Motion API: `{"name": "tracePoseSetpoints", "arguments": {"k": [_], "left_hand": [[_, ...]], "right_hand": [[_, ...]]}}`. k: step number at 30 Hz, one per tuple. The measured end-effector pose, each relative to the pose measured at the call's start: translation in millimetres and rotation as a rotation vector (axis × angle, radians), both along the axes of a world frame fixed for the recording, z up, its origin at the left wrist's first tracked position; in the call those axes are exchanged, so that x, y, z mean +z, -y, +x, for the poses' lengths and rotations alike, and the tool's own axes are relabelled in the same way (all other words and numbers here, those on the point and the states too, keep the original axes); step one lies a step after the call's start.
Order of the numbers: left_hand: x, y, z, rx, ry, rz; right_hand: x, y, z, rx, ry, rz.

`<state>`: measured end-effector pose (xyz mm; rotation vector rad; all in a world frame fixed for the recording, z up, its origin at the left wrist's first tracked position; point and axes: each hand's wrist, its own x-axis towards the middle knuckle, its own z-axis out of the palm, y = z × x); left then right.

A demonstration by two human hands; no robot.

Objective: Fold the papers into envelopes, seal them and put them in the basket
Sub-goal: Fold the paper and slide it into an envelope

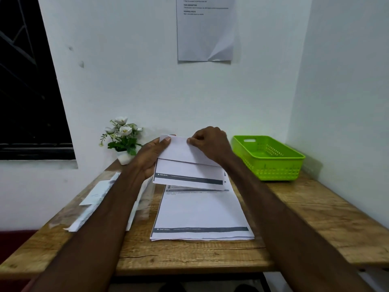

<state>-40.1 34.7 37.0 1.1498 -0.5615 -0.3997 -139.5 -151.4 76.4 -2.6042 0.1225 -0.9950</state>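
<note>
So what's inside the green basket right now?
No envelope shows in the basket: only its bare inner walls are visible. Its near wall hides most of the floor. Both hands, left and right, hold the folded paper above the stack.

Two bare forearms reach in from the lower edge, with no sleeves, watch or rings. The left hand (150, 158) shows a short, pale thumbnail; the right hand (210, 144) shows knuckles.

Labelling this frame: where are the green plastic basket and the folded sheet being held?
Green plastic basket (280, 165), head view, front wall.
Folded white paper sheet (185, 153), head view, top flap.
</note>
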Motion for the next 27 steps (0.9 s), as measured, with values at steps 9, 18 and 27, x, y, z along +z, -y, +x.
{"name": "tracePoseSetpoints", "arguments": {"k": [9,18,27], "left_hand": [[4,-16,11,0.029,-0.036,0.005],[1,-12,9,0.023,-0.113,-0.021],[-3,-14,10,-0.098,-0.093,0.105]], "right_hand": [[-9,53,-29,0.211,0.04,0.44],[-16,55,-37,0.364,0.069,0.921],[-28,56,-27,0.348,0.074,1.017]]}}
